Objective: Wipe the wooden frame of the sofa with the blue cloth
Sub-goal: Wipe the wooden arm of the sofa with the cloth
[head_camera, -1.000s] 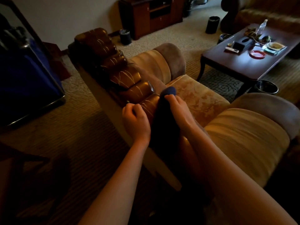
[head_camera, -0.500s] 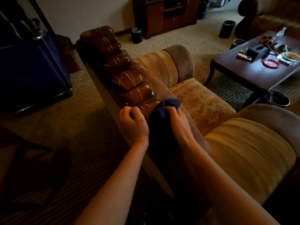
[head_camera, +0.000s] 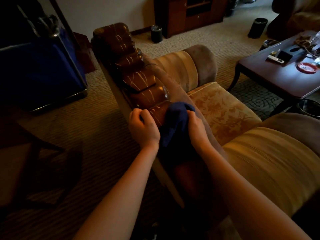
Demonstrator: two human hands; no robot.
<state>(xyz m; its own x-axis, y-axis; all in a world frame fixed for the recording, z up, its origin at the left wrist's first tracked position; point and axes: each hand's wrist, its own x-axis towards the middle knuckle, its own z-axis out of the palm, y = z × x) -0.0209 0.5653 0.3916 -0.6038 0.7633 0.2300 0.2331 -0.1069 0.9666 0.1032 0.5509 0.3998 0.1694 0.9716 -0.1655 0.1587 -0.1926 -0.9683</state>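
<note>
The sofa's carved wooden frame (head_camera: 138, 80) runs along the top of the backrest, glossy brown with pale streaks, from the far left corner toward me. A dark blue cloth (head_camera: 174, 123) drapes over its near section. My right hand (head_camera: 196, 129) grips the cloth's right side against the wood. My left hand (head_camera: 143, 127) has its fingers curled over the frame's left edge, just beside the cloth. Whether it also pinches cloth is hidden.
Beige and brown sofa cushions (head_camera: 223, 111) lie right of the frame. A dark coffee table (head_camera: 284, 75) with small items stands at far right, a bin (head_camera: 310, 108) beside it. A blue cart (head_camera: 38, 71) is at left, a wooden cabinet (head_camera: 188, 14) behind.
Both hands and the cloth have slid a little nearer to me along the frame, and the view has shifted so the coffee table sits further right.
</note>
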